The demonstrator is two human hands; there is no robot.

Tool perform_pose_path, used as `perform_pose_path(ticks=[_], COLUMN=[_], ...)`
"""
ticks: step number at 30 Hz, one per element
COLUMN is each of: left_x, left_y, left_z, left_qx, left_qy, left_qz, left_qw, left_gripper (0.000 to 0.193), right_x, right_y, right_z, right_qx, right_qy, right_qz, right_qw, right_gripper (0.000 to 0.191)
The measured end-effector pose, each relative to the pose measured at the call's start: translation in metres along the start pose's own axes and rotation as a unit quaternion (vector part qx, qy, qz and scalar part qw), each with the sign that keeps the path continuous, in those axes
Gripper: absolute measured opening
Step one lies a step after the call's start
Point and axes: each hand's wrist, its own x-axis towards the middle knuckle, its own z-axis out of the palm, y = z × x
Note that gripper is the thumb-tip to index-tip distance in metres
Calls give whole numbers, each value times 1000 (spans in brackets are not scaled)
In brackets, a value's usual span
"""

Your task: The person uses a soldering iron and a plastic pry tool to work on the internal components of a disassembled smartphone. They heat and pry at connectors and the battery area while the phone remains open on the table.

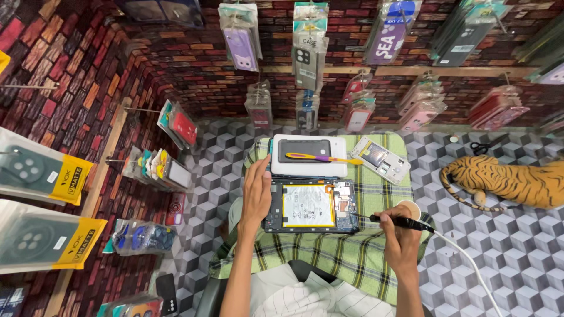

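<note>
Tablet (309, 206) edge steadied by flat left hand (257, 194); right hand (399, 232) grips soldering iron (395, 221).

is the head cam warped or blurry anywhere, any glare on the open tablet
Head view: strong wide-angle warp, brick walls and hanging phone cases bend toward the edges; centre sharp, the left hand on the opened tablet and the right hand holding a corded tool are crisp; light is even, soft shadows, no harsh glare on the tablet's pale battery.
</note>
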Motion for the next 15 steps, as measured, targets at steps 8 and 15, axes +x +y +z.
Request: perform_pose_path(ticks=[8,15], left_x=[-25,-17], left_y=[21,22], left_z=[-4,-9], left_qx=[-1,2], left_qy=[10,16], left_qz=[-12,-8], left_qw=[1000,1000], left_gripper=[48,48], right_x=[-13,-5], right_y=[-12,-16], right_z=[-16,-11], right_qx=[35,22], right_qy=[-13,-13], right_qz=[0,0], right_qw=[999,1000], right_gripper=[13,12])
